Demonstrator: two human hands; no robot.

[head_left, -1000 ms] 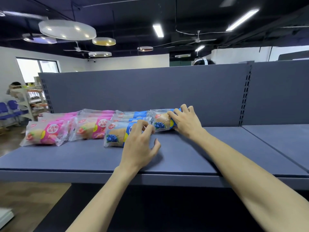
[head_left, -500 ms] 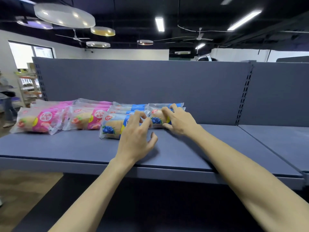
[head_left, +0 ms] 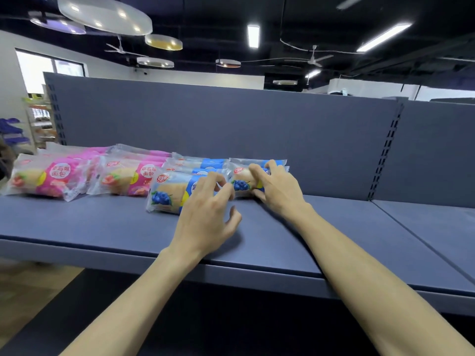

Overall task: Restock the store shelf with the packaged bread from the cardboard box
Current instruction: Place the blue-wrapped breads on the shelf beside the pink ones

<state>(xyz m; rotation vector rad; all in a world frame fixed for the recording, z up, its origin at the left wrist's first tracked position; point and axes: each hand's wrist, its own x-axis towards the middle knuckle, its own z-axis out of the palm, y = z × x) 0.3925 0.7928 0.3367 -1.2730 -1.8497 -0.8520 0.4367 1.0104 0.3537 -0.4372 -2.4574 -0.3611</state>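
Packaged bread lies in rows on the blue-grey store shelf [head_left: 102, 227]. Pink strawberry packs [head_left: 48, 178] are at the left, blue blueberry packs to their right. My left hand [head_left: 208, 214] rests bent fingertips on the right end of the front blueberry pack [head_left: 167, 195], with the thumb spread clear of it. My right hand [head_left: 277, 191] holds the rightmost blueberry pack [head_left: 240, 182], fingers over its top and thumb at its front edge. The cardboard box is out of view.
The shelf's back panel [head_left: 257, 129] rises behind the packs. A slotted upright [head_left: 385, 150] separates this bay from another shelf [head_left: 431, 222] on the right. Wooden floor [head_left: 33, 291] shows at lower left, and a distant display rack [head_left: 38, 116] stands far left.
Both hands stay on the blueberry packs with only small finger shifts. My head has turned slightly, so the shelf and packs sit a little further left in view.
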